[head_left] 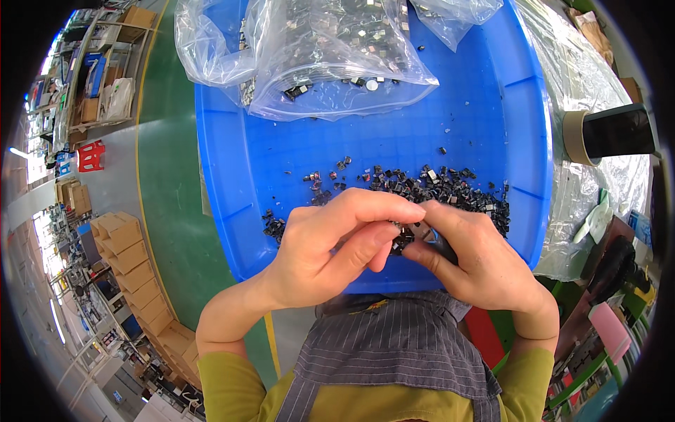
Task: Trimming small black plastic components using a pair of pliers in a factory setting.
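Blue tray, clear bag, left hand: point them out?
Blue tray [422, 133], head view: bare floor.
Clear bag [337, 103], head view: plastic near its lower edge.
Left hand [313, 243], head view: middle of the hand.

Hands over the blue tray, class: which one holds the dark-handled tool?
The right hand: the dark-handled tool lies in its grip, whereas the left hand has small black pieces at its fingertips.

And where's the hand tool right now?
In the head view, the tool is in the person's right hand, just right of the left hand, near the heap of black parts in the blue tray.
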Action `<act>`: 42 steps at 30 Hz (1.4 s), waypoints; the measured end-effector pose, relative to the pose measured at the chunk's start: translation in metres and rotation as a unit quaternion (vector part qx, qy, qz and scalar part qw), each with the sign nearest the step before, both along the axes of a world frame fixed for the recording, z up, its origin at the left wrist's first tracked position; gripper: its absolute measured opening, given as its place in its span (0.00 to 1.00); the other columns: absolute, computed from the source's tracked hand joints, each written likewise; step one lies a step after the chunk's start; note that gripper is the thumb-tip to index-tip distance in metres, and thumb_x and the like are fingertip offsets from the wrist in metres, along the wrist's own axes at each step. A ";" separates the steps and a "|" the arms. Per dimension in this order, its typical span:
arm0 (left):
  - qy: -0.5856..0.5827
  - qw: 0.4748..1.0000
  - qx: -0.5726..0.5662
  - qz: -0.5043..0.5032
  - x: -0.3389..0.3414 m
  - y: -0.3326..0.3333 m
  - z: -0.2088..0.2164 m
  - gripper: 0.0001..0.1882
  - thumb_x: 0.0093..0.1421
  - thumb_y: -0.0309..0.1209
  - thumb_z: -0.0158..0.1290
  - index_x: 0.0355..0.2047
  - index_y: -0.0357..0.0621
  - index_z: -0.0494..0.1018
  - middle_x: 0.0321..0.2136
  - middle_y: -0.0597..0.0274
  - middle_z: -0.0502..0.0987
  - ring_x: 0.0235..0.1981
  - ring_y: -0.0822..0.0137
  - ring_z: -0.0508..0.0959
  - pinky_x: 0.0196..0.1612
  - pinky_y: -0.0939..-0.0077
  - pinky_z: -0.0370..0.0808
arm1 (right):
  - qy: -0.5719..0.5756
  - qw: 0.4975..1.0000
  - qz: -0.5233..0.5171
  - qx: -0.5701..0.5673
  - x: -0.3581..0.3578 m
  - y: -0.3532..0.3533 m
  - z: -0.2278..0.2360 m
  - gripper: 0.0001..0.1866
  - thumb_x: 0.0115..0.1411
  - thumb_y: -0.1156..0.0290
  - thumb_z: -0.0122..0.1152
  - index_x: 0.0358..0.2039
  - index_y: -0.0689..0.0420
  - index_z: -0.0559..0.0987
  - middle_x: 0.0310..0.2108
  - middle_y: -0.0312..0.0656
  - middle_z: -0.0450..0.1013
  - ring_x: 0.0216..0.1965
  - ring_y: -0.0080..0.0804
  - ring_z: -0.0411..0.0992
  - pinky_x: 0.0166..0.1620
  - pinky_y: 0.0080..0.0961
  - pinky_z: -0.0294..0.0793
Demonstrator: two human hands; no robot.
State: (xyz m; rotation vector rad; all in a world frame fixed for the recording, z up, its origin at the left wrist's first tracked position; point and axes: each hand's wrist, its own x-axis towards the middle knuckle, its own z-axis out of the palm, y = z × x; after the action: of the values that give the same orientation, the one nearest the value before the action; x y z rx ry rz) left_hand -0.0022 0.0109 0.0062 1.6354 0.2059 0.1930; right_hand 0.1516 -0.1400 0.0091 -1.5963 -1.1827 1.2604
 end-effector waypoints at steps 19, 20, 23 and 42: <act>0.108 0.988 -0.098 0.057 0.001 -0.005 0.011 0.15 0.69 0.28 0.44 0.53 0.34 0.59 0.33 0.46 0.80 0.24 0.69 0.80 0.23 0.85 0.71 | -0.390 0.914 -0.066 0.091 -0.003 -0.001 -0.015 0.34 0.35 0.85 0.63 0.49 0.58 0.72 0.33 0.43 0.67 0.35 0.42 0.66 0.38 0.36 0.63; 0.109 0.988 -0.098 0.057 0.000 -0.005 0.010 0.15 0.69 0.28 0.44 0.53 0.34 0.59 0.33 0.46 0.80 0.24 0.69 0.80 0.23 0.85 0.71 | -0.390 0.914 -0.066 0.091 -0.003 -0.001 -0.016 0.34 0.35 0.85 0.63 0.49 0.58 0.72 0.33 0.43 0.67 0.35 0.42 0.66 0.38 0.36 0.63; 0.089 0.993 -0.064 0.047 0.000 -0.007 0.008 0.15 0.69 0.27 0.44 0.53 0.34 0.59 0.33 0.47 0.80 0.24 0.69 0.80 0.24 0.85 0.71 | -0.395 0.911 -0.064 0.095 -0.004 -0.002 -0.017 0.34 0.35 0.85 0.62 0.49 0.58 0.72 0.33 0.43 0.67 0.35 0.42 0.66 0.38 0.36 0.63; 0.039 0.997 0.066 0.031 -0.001 -0.009 -0.001 0.15 0.67 0.20 0.43 0.52 0.32 0.59 0.29 0.44 0.79 0.27 0.66 0.82 0.26 0.81 0.75 | -0.411 0.901 -0.078 0.113 -0.008 -0.001 -0.024 0.28 0.39 0.81 0.61 0.46 0.59 0.72 0.31 0.42 0.65 0.33 0.40 0.65 0.37 0.35 0.61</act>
State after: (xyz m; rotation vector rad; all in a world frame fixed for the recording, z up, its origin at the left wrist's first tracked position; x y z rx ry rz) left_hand -0.0037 0.0018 0.0049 1.7708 0.3082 0.1934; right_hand 0.1438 -0.1411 -0.0151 -2.0547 -1.5763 0.2859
